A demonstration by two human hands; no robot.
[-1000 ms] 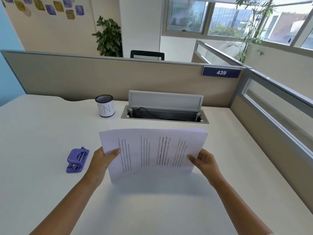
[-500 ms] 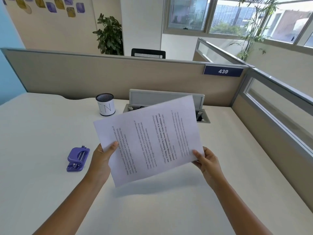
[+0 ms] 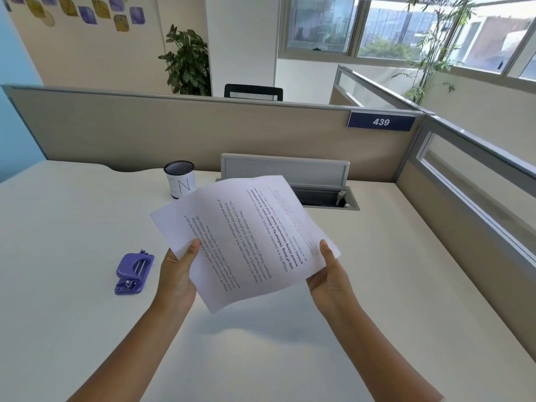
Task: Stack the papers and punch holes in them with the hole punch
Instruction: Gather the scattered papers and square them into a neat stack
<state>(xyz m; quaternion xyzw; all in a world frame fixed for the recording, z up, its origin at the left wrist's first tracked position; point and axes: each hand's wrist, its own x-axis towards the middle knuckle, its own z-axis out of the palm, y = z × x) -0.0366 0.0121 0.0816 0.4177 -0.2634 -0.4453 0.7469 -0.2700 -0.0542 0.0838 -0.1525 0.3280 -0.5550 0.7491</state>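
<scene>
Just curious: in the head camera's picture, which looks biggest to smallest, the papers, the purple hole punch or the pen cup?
1. papers, by far, though held nearer the camera
2. and 3. purple hole punch and pen cup look alike; the cup sits farther back, so no ranking

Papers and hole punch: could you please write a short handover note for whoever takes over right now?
Left hand: grips the papers at their left edge.
Right hand: grips their right edge.
Papers: held tilted above the desk, printed side up.
Hole punch: untouched on the desk, left of the left hand.
Done: papers gathered in hand.
Left: square the stack, feed it into the punch, press.
</scene>
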